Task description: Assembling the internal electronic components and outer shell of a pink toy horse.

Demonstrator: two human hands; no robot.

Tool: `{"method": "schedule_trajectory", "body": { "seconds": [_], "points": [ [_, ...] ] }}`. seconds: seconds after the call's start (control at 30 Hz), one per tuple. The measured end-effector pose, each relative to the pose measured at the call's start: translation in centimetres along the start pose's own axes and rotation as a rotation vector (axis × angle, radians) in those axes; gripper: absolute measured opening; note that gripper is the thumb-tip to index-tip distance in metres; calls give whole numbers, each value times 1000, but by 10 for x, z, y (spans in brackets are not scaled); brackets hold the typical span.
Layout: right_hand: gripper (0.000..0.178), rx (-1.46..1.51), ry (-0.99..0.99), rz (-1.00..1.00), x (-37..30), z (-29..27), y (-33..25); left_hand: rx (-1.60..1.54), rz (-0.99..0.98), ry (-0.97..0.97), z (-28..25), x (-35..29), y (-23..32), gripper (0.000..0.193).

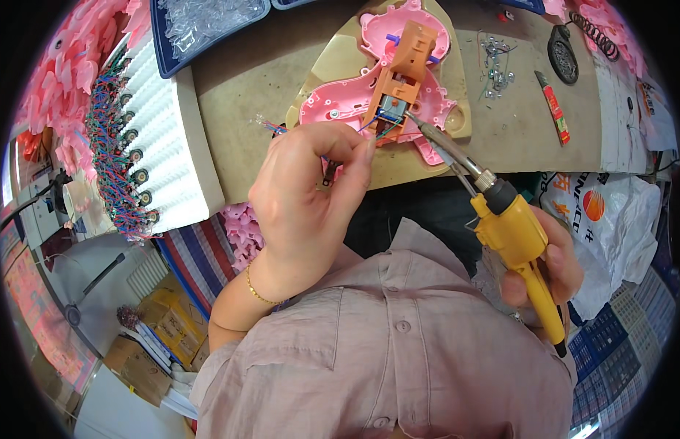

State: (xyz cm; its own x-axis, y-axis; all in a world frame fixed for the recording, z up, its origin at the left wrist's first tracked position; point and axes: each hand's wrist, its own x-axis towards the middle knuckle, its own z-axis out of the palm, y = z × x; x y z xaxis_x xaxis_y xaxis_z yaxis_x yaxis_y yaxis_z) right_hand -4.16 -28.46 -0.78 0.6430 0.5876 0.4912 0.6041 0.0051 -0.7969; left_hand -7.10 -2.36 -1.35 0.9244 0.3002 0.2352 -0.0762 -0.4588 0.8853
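A pink toy shell half (333,102) lies on a beige board (398,167), with an orange toy mechanism (413,50) across it. A small blue part (391,110) sits in the mechanism, and thin blue and green wires run from beside it. My left hand (303,190) is closed in a pinch on the thin wires (384,132) at the mechanism's near end. My right hand (556,260) is closed around a yellow soldering gun (512,230). Its metal tip reaches the right side of the blue part; whether it touches is too small to tell.
At left, a white ribbed tray (164,139) carries bundled wires with round black parts (139,175). A blue bin of clear pieces (208,29) stands behind. Small metal parts (495,69), a red-handled cutter (554,110) and a black oval object (563,55) lie to the right.
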Motion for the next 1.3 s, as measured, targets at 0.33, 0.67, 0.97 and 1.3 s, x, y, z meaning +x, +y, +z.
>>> {"method": "schedule_trajectory", "body": {
  "seconds": [0.33, 0.67, 0.97, 1.3],
  "points": [
    [54, 44, -124, 35, -4, -7, 1, 6, 26, -7, -1, -1, -1, 21],
    [58, 38, 11, 47, -3, -4, -3, 2, 15, -3, -1, -1, -2, 21],
    [60, 109, 196, 64, -11, -9, 2, 72, 12, -19, -3, -1, 2, 18],
    [52, -80, 732, 197, -17, -43, 16, 800, 848, -282, -3, 37, 31, 22]
  ]
}}
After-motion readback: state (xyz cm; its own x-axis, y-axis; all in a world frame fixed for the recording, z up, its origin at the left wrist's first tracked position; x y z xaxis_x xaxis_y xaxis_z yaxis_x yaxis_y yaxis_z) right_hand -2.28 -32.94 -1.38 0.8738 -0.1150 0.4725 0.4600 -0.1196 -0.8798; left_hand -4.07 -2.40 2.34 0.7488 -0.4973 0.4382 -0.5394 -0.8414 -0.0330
